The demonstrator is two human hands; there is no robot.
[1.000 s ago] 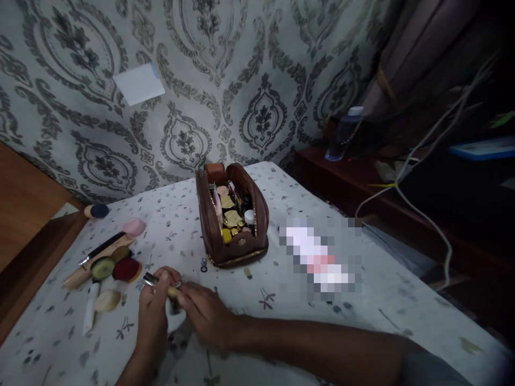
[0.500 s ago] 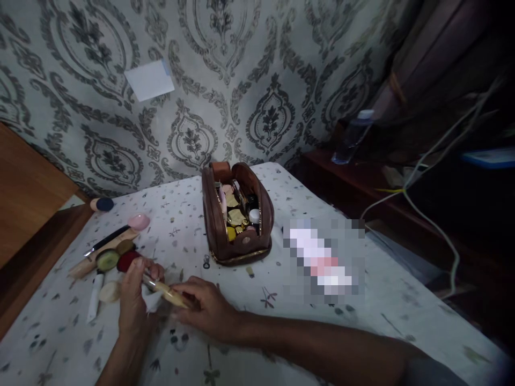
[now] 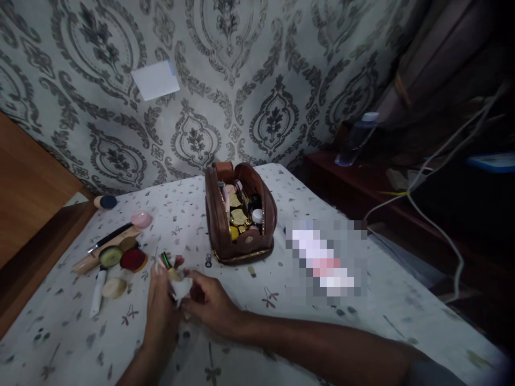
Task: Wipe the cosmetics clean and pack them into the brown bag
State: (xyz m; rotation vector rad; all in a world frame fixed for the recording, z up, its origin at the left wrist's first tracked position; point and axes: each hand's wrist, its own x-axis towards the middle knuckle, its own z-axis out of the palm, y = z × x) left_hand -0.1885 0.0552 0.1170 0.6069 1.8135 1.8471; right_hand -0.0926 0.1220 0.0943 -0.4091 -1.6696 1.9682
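Between my hands is a slim beige stick-shaped cosmetic item [image 3: 174, 274] with a shiny, greenish metallic end; its exact kind is unclear. White tissue [image 3: 183, 288] is wrapped against its lower part. My left hand [image 3: 160, 292] closes around the item from the left. The fingers of my right hand [image 3: 211, 300] pinch the tissue from the right, slightly blurred. Beyond them stands an unzipped brown makeup bag [image 3: 219, 236], packed with small bottles and jars. A round red compact [image 3: 133, 259] lies left of my left hand.
At left lie a green round pot [image 3: 110, 256], a cream round piece [image 3: 114, 288], a white tube [image 3: 97, 294], a dark pencil [image 3: 110, 238] and a pink sponge [image 3: 141, 220]. A pixelated object [image 3: 324, 262] is at right. A water bottle [image 3: 356, 140] stands beyond the bed's edge.
Both hands have turned the beige item more upright, and the left hand has shifted right, away from the red compact. The tissue now covers the item's lower part. The view moved slightly.
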